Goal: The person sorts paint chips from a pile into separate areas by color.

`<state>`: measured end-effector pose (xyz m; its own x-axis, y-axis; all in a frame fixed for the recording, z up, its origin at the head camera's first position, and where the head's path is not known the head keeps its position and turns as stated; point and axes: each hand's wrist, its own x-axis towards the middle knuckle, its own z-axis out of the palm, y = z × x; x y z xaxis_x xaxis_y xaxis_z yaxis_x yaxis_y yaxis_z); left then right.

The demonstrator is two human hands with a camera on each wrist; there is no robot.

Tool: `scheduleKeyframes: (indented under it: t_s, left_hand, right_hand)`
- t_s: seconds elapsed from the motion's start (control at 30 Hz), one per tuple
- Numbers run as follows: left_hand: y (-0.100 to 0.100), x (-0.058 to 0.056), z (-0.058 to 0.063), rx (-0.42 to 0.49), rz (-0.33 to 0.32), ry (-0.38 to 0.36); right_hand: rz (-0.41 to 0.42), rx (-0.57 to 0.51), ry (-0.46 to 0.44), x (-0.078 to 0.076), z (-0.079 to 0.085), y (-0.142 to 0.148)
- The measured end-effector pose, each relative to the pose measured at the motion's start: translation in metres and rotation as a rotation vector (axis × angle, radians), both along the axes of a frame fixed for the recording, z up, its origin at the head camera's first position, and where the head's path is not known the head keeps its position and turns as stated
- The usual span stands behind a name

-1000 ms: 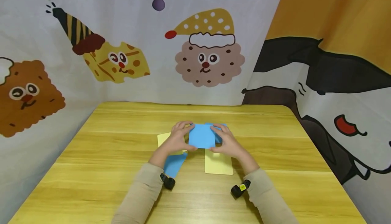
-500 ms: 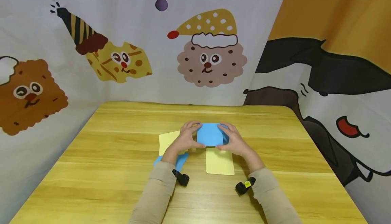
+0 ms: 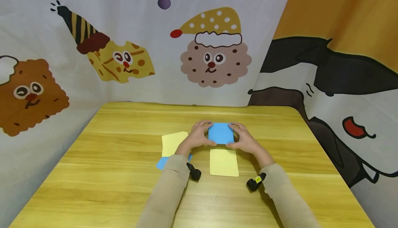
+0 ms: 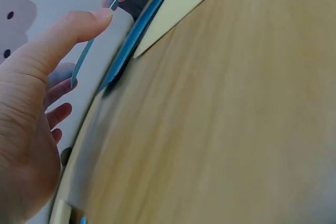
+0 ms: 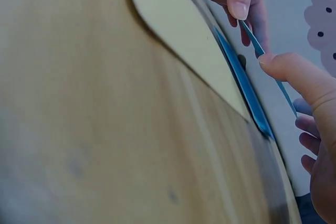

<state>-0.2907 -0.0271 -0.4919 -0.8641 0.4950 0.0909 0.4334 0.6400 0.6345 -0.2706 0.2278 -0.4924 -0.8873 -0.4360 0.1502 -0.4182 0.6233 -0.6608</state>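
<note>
A blue card (image 3: 221,133) is held flat above the table (image 3: 109,193). Its left corners are pinched by the left hand (image 3: 198,134) and its right corners by the right hand (image 3: 245,140), thumbs set at the near edge and curled fingers at the far one. Under the card, a second blue card (image 4: 134,39) is laid on the tabletop; nearer the person than the card, a yellow card (image 3: 224,162) is placed. To the card's left, another yellow card (image 3: 173,144) is seen, a third blue card (image 3: 162,163) showing at its near edge. The tabletop is streaked with light wood grain. Beyond the card, the table is backed by a white curtain (image 3: 130,93) printed with a hatted biscuit (image 3: 216,64) and cheese (image 3: 121,64).
</note>
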Motion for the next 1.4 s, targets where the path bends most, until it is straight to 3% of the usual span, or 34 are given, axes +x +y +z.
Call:
scheduleKeyframes:
  t_s: [0.43, 0.73, 1.0, 1.17, 1.4]
  left_hand:
    - [0.006, -0.017, -0.01, -0.069, 0.008, -0.015]
    - [0.009, -0.017, -0.012, -0.145, 0.008, -0.005]
    - [0.01, -0.015, -0.012, -0.16, 0.01, 0.0]
    - [0.01, -0.013, -0.011, -0.129, 0.014, -0.02]
    - [0.008, -0.006, -0.011, -0.008, 0.05, -0.04]
  right_hand:
    - [-0.006, 0.041, -0.031, -0.015, -0.009, 0.002]
    - [-0.003, 0.083, -0.084, -0.015, -0.013, 0.002]
    - [0.006, 0.121, -0.087, -0.016, -0.014, 0.002]
    - [0.008, 0.116, -0.097, -0.016, -0.015, 0.002]
    - [-0.005, 0.025, -0.07, -0.01, -0.016, 0.003]
